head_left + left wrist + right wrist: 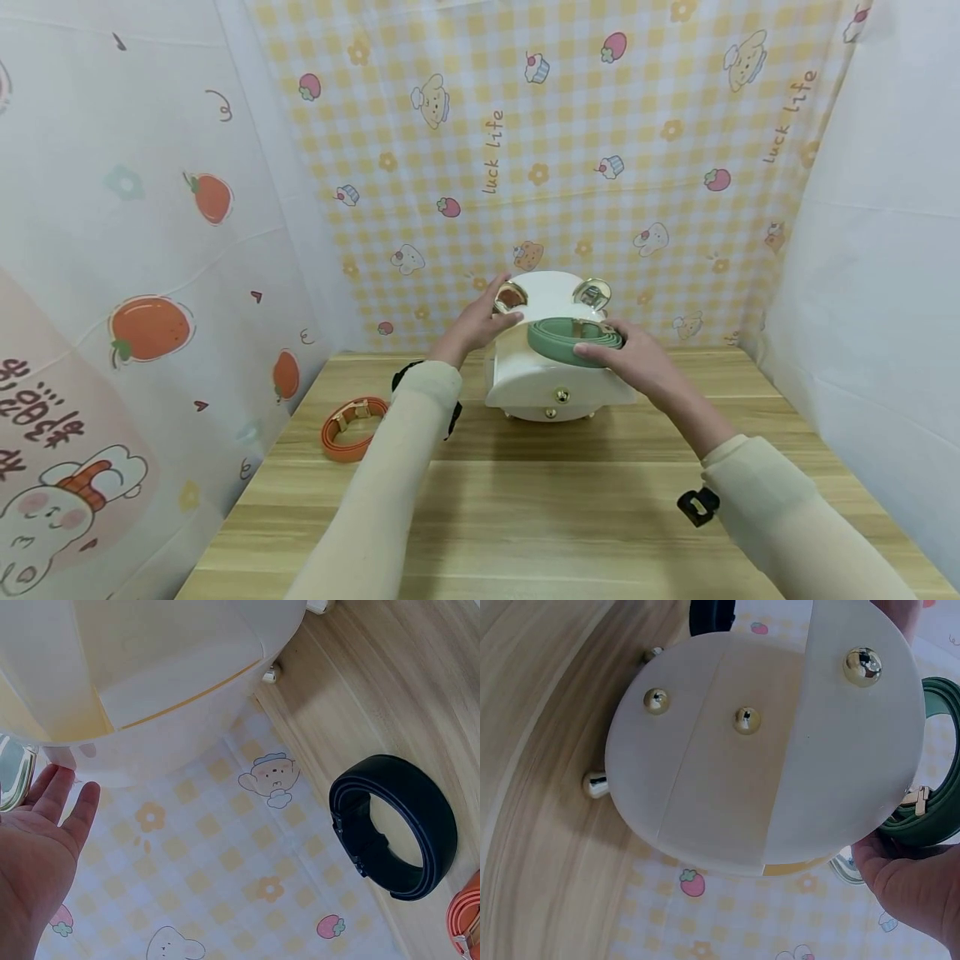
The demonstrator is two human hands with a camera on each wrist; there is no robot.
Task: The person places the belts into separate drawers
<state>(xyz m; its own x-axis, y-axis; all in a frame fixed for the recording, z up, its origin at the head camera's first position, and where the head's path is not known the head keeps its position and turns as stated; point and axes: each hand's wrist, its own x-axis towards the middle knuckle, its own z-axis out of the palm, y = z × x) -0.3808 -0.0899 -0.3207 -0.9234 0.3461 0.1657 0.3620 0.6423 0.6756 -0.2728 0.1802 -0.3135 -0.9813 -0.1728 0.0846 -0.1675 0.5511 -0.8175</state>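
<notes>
A white rounded box (551,292) with gold knobs and two round gold ears stands at the back of the table. Its upper front section (840,750) juts forward, with an open space behind it. My right hand (637,358) grips a coiled green belt (555,342) with a gold buckle, thumb on the near side, and holds it over that open space. At the box's left side, my left hand (480,321) lies beside the left gold ear (512,296), fingers extended. In the left wrist view, the left fingertips (64,776) are right at the box's wall.
A coiled orange belt (352,429) lies on the wooden table (525,517), left of the box. Between them lies a coiled black belt (394,825), mostly hidden behind my left arm in the head view. Patterned cloth (555,125) hangs behind the table and at the sides.
</notes>
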